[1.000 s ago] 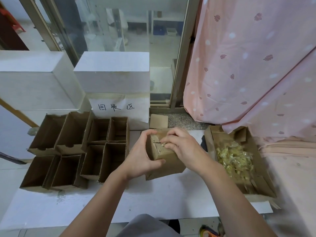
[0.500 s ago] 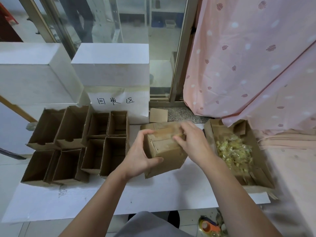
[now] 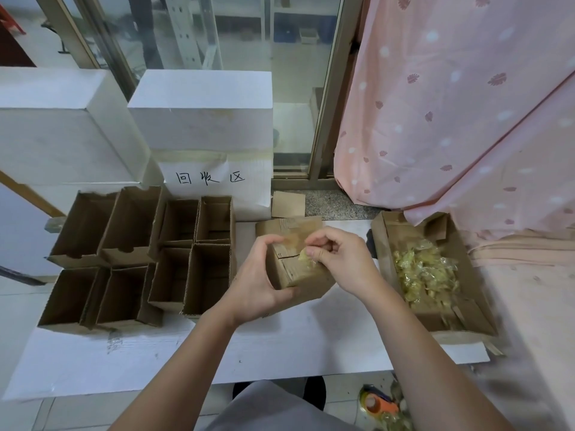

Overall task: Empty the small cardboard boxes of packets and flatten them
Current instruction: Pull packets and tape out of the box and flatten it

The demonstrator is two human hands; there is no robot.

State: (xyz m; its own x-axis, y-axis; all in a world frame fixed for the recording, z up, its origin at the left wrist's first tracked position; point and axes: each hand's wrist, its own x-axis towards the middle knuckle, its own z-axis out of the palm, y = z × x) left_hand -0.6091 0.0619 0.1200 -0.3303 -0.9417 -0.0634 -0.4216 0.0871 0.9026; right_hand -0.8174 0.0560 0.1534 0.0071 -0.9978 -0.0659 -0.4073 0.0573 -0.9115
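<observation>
brown box [image 3: 298, 272], seemingly yellowish packets [image 3: 424, 276], pink leaf-print curtain [image 3: 451, 104]

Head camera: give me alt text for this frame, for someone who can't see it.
A person's left hand grips a small closed cardboard box over a white table while the right hand pinches yellowish tape at its top seam. Empty open boxes stand to the left; a tray of yellow packets sits to the right.

left hand [image 3: 259, 279] covers the near-left corner of the small cardboard box [image 3: 295, 269]. right hand [image 3: 337, 259] pinches something yellowish, blurred, possibly tape. box contents unseen. object on floor [image 3: 378, 405] partly cut off by bottom edge, unidentifiable.
</observation>
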